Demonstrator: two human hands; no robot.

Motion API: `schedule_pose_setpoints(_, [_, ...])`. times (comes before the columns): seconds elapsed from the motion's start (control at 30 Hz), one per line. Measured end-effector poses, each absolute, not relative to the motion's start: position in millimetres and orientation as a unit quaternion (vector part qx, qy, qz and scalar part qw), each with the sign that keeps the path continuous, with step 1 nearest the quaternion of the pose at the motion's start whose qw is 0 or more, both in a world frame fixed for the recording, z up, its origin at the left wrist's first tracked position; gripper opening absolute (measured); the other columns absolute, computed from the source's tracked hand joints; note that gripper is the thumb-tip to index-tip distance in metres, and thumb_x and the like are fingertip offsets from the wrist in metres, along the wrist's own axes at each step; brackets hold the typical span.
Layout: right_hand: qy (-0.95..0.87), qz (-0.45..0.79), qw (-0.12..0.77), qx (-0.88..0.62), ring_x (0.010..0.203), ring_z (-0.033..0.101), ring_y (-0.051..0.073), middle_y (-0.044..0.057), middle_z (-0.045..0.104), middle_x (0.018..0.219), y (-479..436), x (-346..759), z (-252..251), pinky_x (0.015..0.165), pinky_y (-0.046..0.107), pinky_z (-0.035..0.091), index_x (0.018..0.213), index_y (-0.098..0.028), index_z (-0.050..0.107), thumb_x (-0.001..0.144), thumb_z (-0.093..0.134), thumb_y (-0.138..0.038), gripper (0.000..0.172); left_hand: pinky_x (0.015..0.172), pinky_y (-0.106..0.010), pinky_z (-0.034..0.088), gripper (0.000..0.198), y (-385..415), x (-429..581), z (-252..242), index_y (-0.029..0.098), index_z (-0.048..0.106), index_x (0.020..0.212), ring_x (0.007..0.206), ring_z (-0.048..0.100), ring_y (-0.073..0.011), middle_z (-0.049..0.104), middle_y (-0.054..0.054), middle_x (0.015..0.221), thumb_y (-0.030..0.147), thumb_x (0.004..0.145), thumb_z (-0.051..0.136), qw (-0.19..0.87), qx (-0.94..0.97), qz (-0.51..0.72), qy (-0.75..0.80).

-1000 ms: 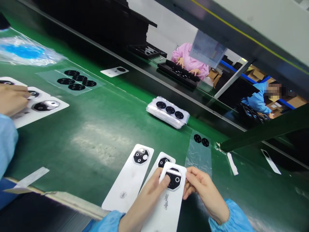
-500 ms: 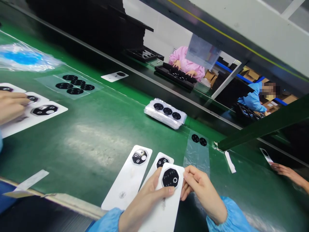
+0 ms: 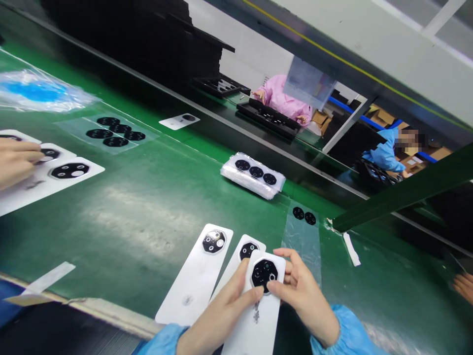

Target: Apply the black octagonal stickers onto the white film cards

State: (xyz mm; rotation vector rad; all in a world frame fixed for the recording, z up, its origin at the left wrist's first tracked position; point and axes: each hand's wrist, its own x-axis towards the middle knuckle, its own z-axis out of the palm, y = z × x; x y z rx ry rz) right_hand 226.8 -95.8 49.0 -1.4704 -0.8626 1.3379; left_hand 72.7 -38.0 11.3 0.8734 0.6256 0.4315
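Note:
A white phone back cover [image 3: 258,320] with a black octagonal camera piece [image 3: 265,274] is held tilted up in front of me. My left hand [image 3: 229,305] grips its left edge, thumb lying just below the camera piece. My right hand [image 3: 301,291] is closed at the cover's upper right, its thumb pressing the lower right of the camera piece and its fingers partly hidden behind. Two more white back covers lie to the left: one [image 3: 195,276] fully in sight, another [image 3: 236,266] partly covered by my left hand.
Beyond my hands are a plastic-wrapped stack of film [image 3: 254,185] with black discs and a clear strip [image 3: 302,241] bearing two discs. Another disc sheet [image 3: 116,132] lies left. A co-worker's hand [image 3: 18,162] touches covers at far left. A green post [image 3: 406,187] slants at right.
My right thumb has moved from the cover's upper right edge onto the camera piece. The cover has shifted slightly right. At far right, another person's hand has drawn away toward the edge.

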Motion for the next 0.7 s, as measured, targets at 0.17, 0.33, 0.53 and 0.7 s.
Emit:
schedule_pose_setpoints(0.17, [-0.358, 0.527, 0.466, -0.614, 0.058, 0.056, 0.012, -0.001, 0.061, 0.072, -96.5, 229.6, 46.7, 0.050, 0.021, 0.040, 0.099, -0.018, 0.052, 0.078, 0.066, -0.047, 0.039, 0.086, -0.032, 0.045, 0.045, -37.2, 73.1, 16.1, 0.023, 0.052, 0.122, 0.103, 0.058, -0.0239, 0.064, -0.004, 0.112, 0.037, 0.080, 0.062, 0.836, 0.427, 0.203, 0.279])
schedule_pose_setpoints(0.33, [-0.350, 0.496, 0.473, -0.638, 0.041, 0.041, 0.007, -0.006, 0.049, 0.052, -94.8, 233.1, 41.4, 0.040, 0.018, 0.029, 0.081, -0.018, 0.048, 0.080, 0.061, -0.054, 0.038, 0.068, -0.028, 0.045, 0.042, -39.9, 84.0, 20.9, 0.019, 0.058, 0.106, 0.072, 0.061, -0.0189, 0.065, -0.002, 0.077, 0.045, 0.075, 0.066, 0.878, 0.361, 0.210, 0.234])
schedule_pose_setpoints(0.53, [-0.428, 0.410, 0.430, -0.682, 0.047, 0.033, 0.007, -0.007, 0.041, 0.051, -92.5, 227.8, 43.9, 0.046, 0.020, 0.024, 0.070, -0.017, 0.048, 0.080, 0.061, -0.054, 0.041, 0.050, -0.019, 0.030, 0.047, -38.2, 97.7, 12.5, 0.019, 0.039, 0.061, 0.053, 0.038, -0.0080, 0.040, 0.007, 0.056, 0.054, 0.066, 0.070, 0.843, 0.371, 0.248, 0.301])
schedule_pose_setpoints(0.7, [-0.406, 0.477, 0.435, -0.647, 0.048, 0.037, 0.008, -0.007, 0.043, 0.057, -101.5, 225.9, 42.1, 0.046, 0.019, 0.028, 0.094, -0.019, 0.047, 0.085, 0.050, -0.059, 0.041, 0.049, -0.019, 0.029, 0.044, -34.0, 95.8, 15.6, 0.019, 0.040, 0.062, 0.053, 0.035, -0.0080, 0.037, 0.007, 0.057, 0.054, 0.072, 0.065, 0.792, 0.427, 0.292, 0.324])
